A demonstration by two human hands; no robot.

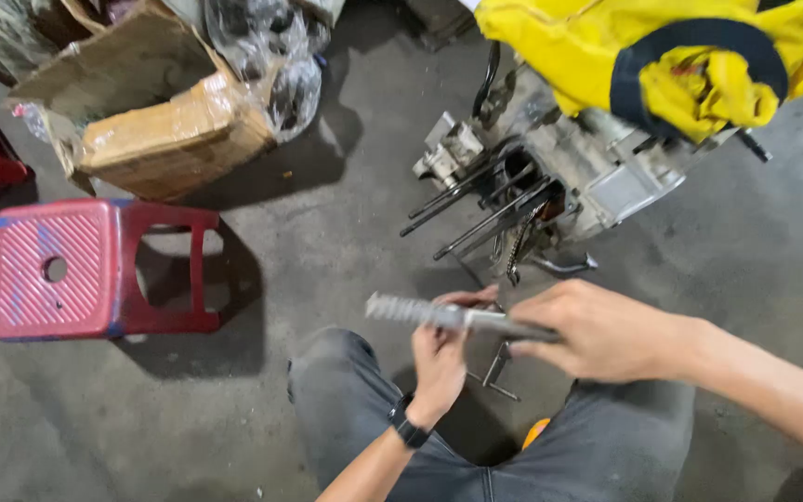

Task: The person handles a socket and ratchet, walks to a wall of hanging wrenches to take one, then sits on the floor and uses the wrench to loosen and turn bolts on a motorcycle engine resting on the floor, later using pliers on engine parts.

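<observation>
- Grey-trousered knees (513,446) lie closest to the camera.
- Left hand (440,358), wearing a black wristband, pinches the grey metal rod (448,316) mid-length.
- Right hand (597,330) is closed around the rod's other end.
- Beyond, an engine block (550,177), possibly a motorcycle's, sits under yellow cloth (680,56).

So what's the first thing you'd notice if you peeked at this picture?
Probably the left hand and right hand in the middle, both gripping a long metal rod with a spring on its end. Above them on the concrete floor lies a grey engine block with long studs sticking out, partly draped by a bright yellow cloth. At the left, a red plastic stool is tipped on its side.
</observation>
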